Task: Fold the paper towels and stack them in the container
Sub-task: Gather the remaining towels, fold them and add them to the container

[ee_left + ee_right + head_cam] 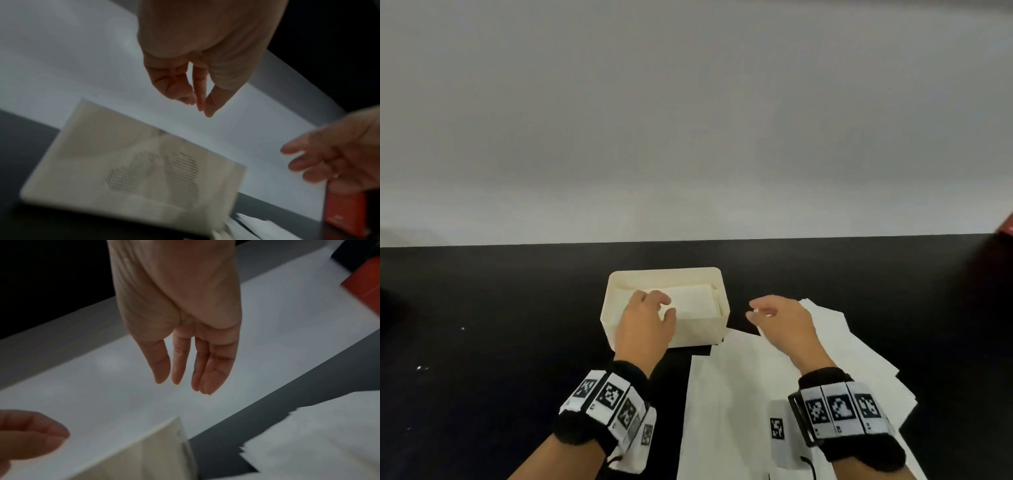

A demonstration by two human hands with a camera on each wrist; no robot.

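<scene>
The left hand (645, 325) hangs over the near left corner of the cream container (717, 327), with its fingers loosely bent and nothing in them. Inside the box lie folded paper towels (688, 301), a flat white stack that sits below the rim. Just to the right of the box, the right hand (782, 322) floats above the table with its fingers loose and a little apart, and it holds nothing too. Under it and toward the person lie the unfolded paper towels (739, 383), big white sheets spread out and lying over each other, touching the box's near right corner. It looks like one folded towel is now in the box and the hands are free for the next one. The next move is likely to take the top loose sheet by its edge, lift just that one, and fold it flat so it fits in the box. The thin sheets may stick together, so a careful pinch is needed. The table (500, 325) is black and plain, and behind it is a pale wall (688, 120). At the far right edge sits a red box (345, 216).
</scene>
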